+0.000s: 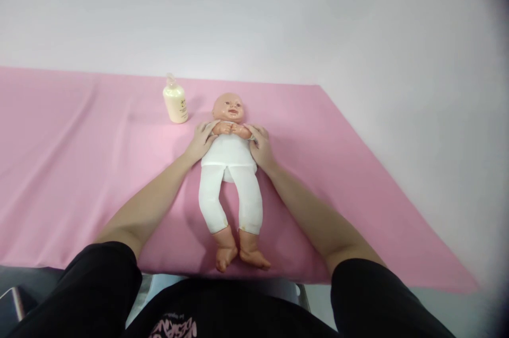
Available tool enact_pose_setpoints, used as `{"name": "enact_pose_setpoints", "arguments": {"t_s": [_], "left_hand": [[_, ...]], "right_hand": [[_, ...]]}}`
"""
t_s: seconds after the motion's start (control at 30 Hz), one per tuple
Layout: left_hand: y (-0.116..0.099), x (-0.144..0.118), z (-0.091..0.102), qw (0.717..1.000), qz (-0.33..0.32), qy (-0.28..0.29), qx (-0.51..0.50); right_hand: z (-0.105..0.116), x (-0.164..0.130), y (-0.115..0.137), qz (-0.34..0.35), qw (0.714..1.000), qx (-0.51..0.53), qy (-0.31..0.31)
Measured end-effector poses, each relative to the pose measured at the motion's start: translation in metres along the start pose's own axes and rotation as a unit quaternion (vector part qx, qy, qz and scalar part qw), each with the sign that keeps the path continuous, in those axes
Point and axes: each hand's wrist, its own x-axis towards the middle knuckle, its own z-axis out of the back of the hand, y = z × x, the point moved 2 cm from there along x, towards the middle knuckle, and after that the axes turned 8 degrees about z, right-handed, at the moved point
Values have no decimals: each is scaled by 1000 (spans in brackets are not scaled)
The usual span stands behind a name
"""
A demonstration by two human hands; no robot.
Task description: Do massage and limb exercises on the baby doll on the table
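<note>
A baby doll [228,150] in a white body suit lies on its back, head away from me and bare feet toward me. Its two arms are bent across its chest, with the fists close together. My left hand [202,139] is closed round the doll's arm and side on the left, fingers over the upper arm. On the opposite side my right hand [260,143] grips the other arm in the same way. Parts of the fingers and the thumbs are hidden behind the doll's arms.
A pump bottle [175,102] of pale yellow liquid stands on the pink cloth [318,168], left of the doll's head. The cloth covers the table to its front edge near my body. A white wall [254,15] rises behind. A dark object [11,309] shows at lower left.
</note>
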Motion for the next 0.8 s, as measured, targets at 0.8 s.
{"name": "enact_pose_setpoints", "arguments": {"t_s": [0.8], "left_hand": [[48, 2, 20, 795, 329, -341, -379]], "right_hand": [[-2, -20, -107, -272, 900, 137, -312]]}}
